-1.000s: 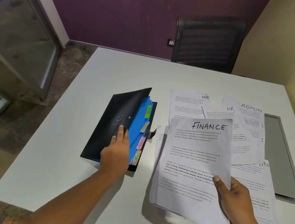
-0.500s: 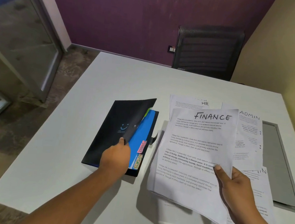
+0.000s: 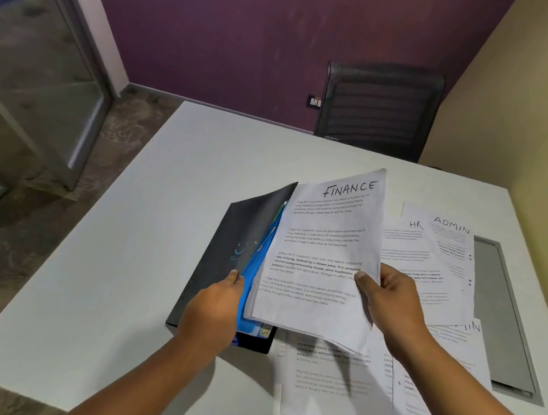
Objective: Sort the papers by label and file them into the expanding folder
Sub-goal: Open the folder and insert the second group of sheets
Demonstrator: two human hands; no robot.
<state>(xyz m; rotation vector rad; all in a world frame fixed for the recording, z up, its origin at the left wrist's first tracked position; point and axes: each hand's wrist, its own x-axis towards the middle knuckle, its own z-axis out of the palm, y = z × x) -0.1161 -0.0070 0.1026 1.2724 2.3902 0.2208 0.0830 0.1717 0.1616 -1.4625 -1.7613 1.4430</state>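
Right hand (image 3: 388, 304) round FINANCE papers (image 3: 327, 241) — left hand (image 3: 215, 310) round folder cover (image 3: 245, 231)

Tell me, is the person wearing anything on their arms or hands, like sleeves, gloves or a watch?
No. The left hand and the right hand have no gloves, rings or bracelets that show. The left forearm and the right forearm are bare all the way to the picture's edge: no sleeves and no watch. The nails that show look short and unpainted.

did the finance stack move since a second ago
Yes. The FINANCE stack, gripped by the right hand, has shifted left: it was beside the expanding folder and now overlaps it.
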